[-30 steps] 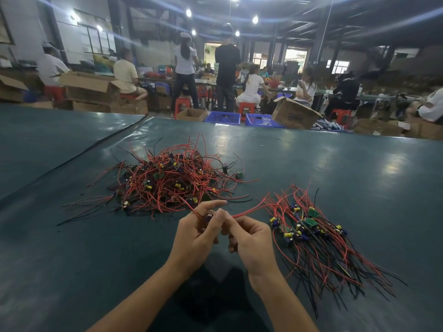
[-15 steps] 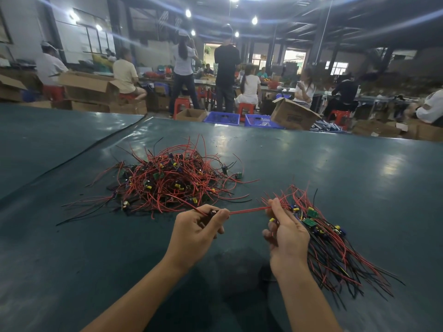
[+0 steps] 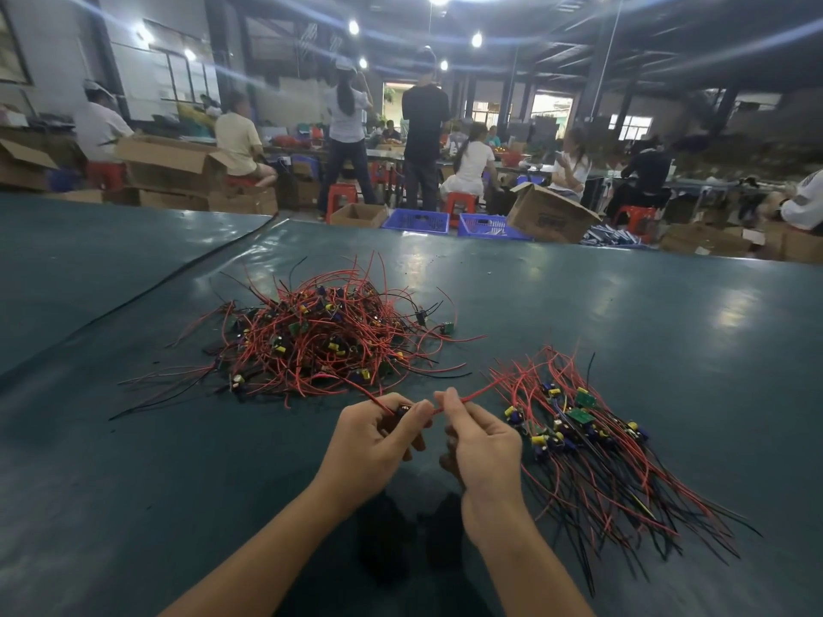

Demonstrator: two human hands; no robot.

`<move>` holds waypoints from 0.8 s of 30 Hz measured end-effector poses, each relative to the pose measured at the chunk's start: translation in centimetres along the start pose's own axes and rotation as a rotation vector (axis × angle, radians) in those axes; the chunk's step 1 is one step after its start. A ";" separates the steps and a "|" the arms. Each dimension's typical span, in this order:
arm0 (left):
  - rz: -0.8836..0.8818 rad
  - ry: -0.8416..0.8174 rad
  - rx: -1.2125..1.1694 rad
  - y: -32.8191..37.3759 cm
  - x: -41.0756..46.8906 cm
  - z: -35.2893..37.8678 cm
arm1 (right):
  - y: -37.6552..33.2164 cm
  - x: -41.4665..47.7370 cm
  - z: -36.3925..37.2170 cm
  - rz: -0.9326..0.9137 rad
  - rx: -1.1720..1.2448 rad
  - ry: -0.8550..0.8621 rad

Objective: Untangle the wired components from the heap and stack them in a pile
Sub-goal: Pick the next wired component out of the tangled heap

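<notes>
A tangled heap [image 3: 320, 340] of small circuit boards with red and black wires lies on the dark green table [image 3: 668, 327], ahead and left of my hands. To the right lies the sorted pile [image 3: 592, 443], its wires fanned toward the near right. My left hand [image 3: 374, 443] pinches one small wired component [image 3: 404, 411] at its body. My right hand [image 3: 478, 443] pinches that component's red wire [image 3: 472, 396] right beside the left fingertips. The wire runs on to the right, over the pile's edge.
A seam in the table cover [image 3: 187, 269] runs diagonally at the far left. Beyond the table's far edge stand cardboard boxes [image 3: 550, 218], blue crates [image 3: 418, 221], red stools and several people at other benches.
My right hand slid right along the red wire, then came back left; it now pinches the wire close to my left fingertips. My left hand kept hold of the component.
</notes>
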State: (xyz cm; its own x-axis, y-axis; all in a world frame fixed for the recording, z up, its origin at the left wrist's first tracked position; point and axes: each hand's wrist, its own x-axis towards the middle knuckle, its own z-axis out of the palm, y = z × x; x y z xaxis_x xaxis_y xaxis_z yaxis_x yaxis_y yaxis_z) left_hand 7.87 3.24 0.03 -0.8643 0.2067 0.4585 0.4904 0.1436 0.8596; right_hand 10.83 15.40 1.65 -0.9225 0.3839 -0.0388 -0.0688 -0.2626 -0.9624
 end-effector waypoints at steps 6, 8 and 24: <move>-0.003 -0.001 -0.055 0.4 0.7 -1.1 | -1.4 2.5 -2.9 0.040 0.230 0.221; -0.032 0.019 -0.098 0.5 0.8 -1.2 | -1.6 2.9 -3.3 0.008 0.276 0.234; -0.457 -0.162 -0.778 1.3 1.1 -1.2 | -1.5 0.9 -1.9 -0.034 0.111 -0.182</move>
State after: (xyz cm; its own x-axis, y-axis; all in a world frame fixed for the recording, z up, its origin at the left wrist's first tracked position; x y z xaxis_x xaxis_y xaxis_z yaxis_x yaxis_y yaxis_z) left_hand 7.38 2.47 1.93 -0.9008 0.4315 0.0494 -0.1602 -0.4357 0.8857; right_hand 10.85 17.76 2.52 -0.9716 0.2308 0.0522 -0.1334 -0.3519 -0.9265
